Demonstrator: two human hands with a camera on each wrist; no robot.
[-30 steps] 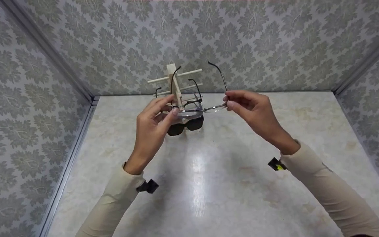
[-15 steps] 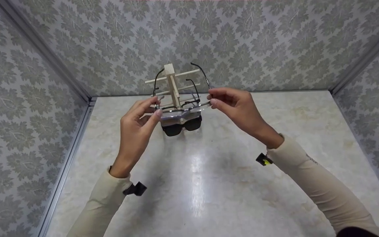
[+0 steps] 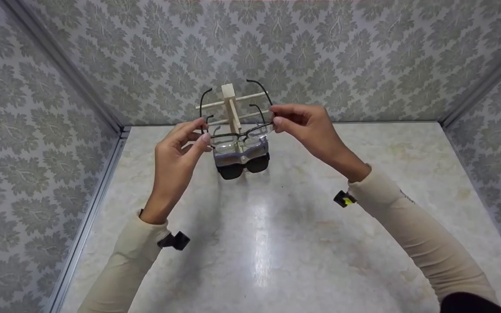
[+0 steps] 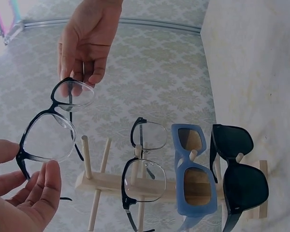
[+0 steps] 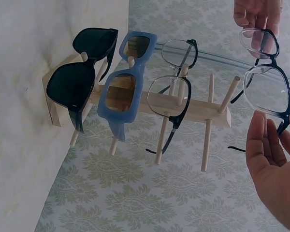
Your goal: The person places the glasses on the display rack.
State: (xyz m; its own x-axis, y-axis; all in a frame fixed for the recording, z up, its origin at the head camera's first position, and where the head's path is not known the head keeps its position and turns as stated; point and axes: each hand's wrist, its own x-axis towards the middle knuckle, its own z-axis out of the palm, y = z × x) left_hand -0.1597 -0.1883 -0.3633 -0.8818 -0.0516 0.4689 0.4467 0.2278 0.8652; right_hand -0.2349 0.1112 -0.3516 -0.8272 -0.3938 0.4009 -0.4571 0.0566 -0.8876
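Both hands hold one pair of clear-lensed eyeglasses (image 4: 53, 105) with dark upper rims, temples unfolded toward the back wall. My left hand (image 3: 176, 156) pinches the left hinge area between thumb and fingers. At the other hinge, my right hand (image 3: 313, 134) pinches likewise. The glasses are in front of the upper end of a wooden eyewear stand (image 5: 210, 111), apart from its top pegs in both wrist views. Lower on the stand hang another clear pair of glasses (image 4: 129, 181), blue-framed sunglasses (image 4: 195, 211) and black sunglasses (image 3: 231, 171).
The stand rises from a pale marbled table (image 3: 302, 243) near its back edge. Patterned wallpapered walls (image 3: 320, 52) close in the back and sides, with a metal rail (image 3: 87, 217) along the left. Bare wooden pegs (image 5: 205, 145) stick out at the stand's top.
Both hands have carried the eyeglasses leftward and slightly farther back, from right of the stand to centred in front of it. The glasses on the stand have stayed put.
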